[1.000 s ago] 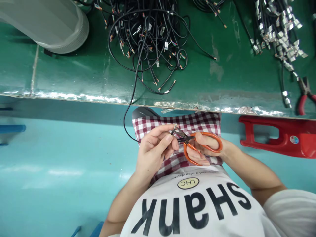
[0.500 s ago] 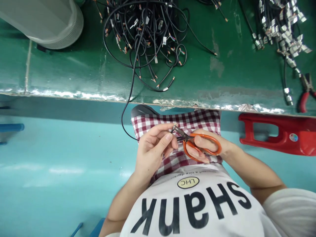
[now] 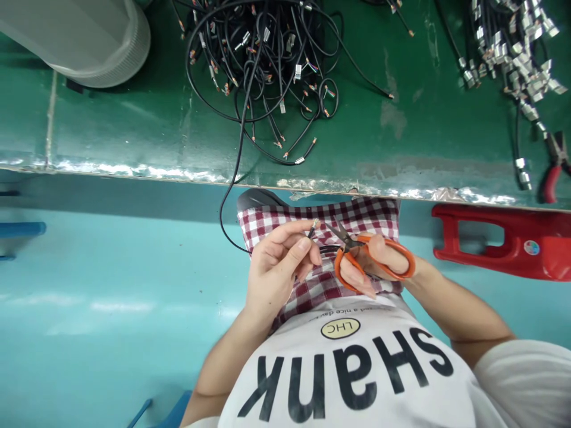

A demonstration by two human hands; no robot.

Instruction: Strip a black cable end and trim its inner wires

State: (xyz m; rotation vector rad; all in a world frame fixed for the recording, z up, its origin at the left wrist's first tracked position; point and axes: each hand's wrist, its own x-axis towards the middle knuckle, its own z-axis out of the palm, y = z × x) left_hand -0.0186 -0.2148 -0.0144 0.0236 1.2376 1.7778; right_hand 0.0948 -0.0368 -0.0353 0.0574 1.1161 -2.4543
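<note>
Over my lap, my left hand pinches a black cable close to its stripped end, which points up and away. My right hand has its thumb and fingers through the orange handles of a pair of scissors. Their blades stand apart, tips just right of the cable end and not touching it. More of the black cable shows behind the scissors, and a length runs from my left hand up to the bench. Fine wires at the tip are too small to make out.
On the green bench lies a tangled pile of black cables. Cables with metal connectors and red-handled pliers are at the right. A grey container stands left; a red stool sits below the bench edge.
The scissors have moved right, away from the cable end, and their blades have opened. My left hand holds the cable in nearly the same place.
</note>
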